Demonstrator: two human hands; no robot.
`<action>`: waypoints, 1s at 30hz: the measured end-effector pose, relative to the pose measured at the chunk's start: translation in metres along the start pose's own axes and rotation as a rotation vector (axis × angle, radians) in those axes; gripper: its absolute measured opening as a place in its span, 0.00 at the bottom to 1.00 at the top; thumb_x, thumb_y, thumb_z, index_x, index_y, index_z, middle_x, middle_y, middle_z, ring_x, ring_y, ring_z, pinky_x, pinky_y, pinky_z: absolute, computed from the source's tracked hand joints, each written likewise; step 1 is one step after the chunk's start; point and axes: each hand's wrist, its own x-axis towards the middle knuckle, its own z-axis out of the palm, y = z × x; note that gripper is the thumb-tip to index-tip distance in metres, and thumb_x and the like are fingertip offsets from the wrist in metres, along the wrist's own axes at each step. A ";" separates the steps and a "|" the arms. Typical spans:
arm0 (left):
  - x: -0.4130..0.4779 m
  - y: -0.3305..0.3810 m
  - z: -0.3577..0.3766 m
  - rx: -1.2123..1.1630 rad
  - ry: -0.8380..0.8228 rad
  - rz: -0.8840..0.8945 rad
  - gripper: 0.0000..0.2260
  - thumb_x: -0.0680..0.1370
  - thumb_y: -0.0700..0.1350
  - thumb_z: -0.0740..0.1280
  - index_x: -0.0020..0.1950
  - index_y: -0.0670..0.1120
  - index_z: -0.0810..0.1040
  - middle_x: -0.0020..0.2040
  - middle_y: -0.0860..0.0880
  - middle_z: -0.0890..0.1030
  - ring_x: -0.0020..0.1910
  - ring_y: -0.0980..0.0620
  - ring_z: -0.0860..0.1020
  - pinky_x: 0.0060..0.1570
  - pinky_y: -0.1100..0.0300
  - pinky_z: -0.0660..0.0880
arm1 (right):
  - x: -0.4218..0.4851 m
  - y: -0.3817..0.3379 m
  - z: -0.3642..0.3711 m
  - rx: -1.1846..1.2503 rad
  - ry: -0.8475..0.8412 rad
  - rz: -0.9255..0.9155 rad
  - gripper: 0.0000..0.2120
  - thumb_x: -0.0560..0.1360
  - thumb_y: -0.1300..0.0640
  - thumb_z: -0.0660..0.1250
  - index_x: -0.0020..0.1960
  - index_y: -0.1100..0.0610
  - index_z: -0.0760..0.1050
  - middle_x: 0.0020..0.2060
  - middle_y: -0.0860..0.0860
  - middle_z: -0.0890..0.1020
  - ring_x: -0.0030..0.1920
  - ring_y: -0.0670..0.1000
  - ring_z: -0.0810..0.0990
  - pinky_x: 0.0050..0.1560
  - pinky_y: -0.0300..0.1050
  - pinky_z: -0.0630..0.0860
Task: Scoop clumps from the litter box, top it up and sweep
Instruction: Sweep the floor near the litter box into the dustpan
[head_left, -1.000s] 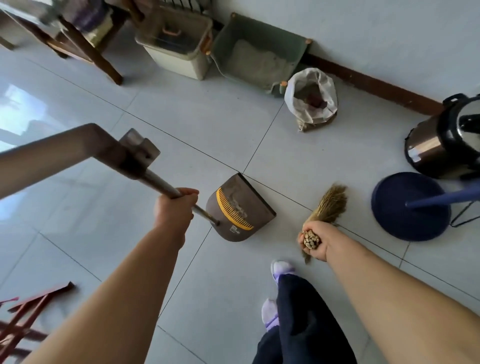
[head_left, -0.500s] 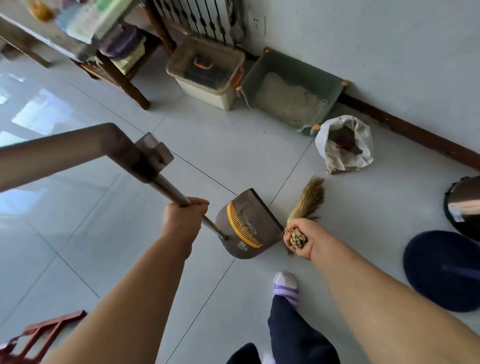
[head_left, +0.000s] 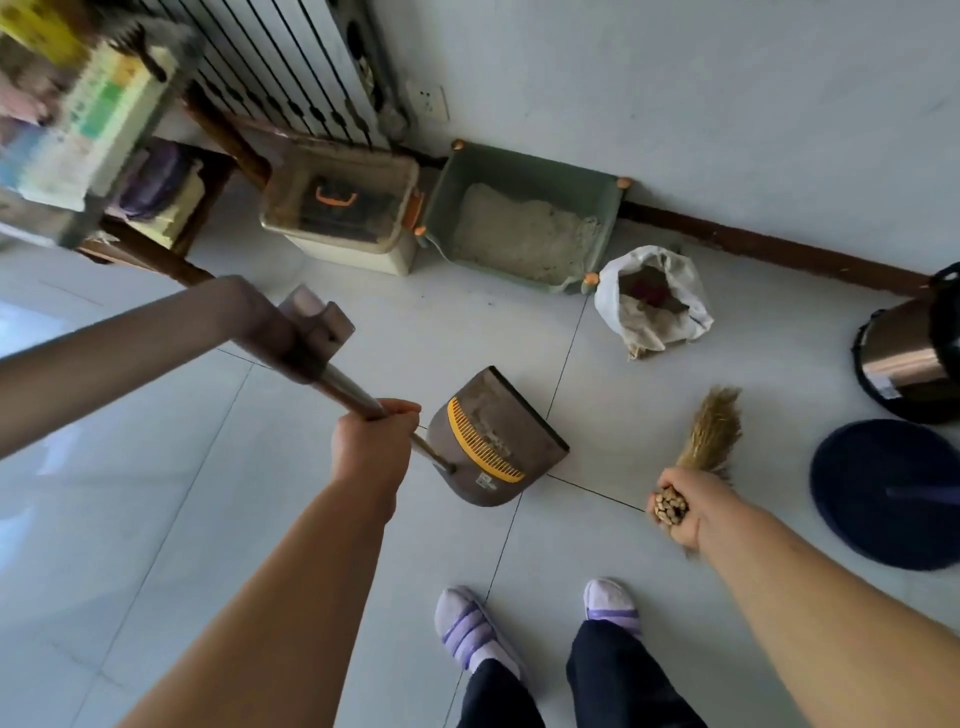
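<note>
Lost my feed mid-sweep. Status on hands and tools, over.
Left hand grips brown long-handled dustpan. Right hand grips straw hand broom. Ahead by wall: green litter box, white open bag beside it.

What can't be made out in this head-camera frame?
All head view.
Cluttered shelf, top left: motion-blurred, items unreadable.
Shiny steel pot: cut off by the right edge.
White sack: contents in shadow.
Cloudy lidded plastic bin: lid hazes the contents.
Left hand gripping the brown long-handled dustpan: fingers mostly hidden behind the hand.
Straw hand broom in the right hand: whether bristles touch the floor.
</note>
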 end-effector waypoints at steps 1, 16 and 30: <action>0.007 0.003 -0.003 0.007 -0.014 0.006 0.08 0.76 0.37 0.67 0.42 0.48 0.83 0.35 0.49 0.76 0.34 0.50 0.70 0.39 0.57 0.71 | 0.006 0.000 0.000 0.024 0.024 -0.001 0.13 0.77 0.67 0.53 0.36 0.56 0.59 0.27 0.55 0.64 0.18 0.51 0.67 0.18 0.30 0.64; 0.072 0.012 -0.073 0.011 -0.070 0.008 0.08 0.76 0.36 0.67 0.42 0.47 0.83 0.35 0.49 0.75 0.36 0.49 0.70 0.43 0.55 0.72 | -0.031 0.039 0.109 -0.067 -0.097 0.031 0.08 0.75 0.68 0.60 0.54 0.66 0.71 0.34 0.59 0.73 0.30 0.53 0.74 0.20 0.38 0.72; 0.137 0.031 -0.107 -0.039 0.015 -0.014 0.09 0.76 0.36 0.68 0.42 0.48 0.83 0.35 0.49 0.77 0.40 0.48 0.73 0.42 0.55 0.71 | 0.014 -0.083 0.229 -0.348 -0.068 -0.052 0.06 0.75 0.68 0.54 0.43 0.60 0.64 0.31 0.56 0.68 0.25 0.51 0.70 0.17 0.35 0.67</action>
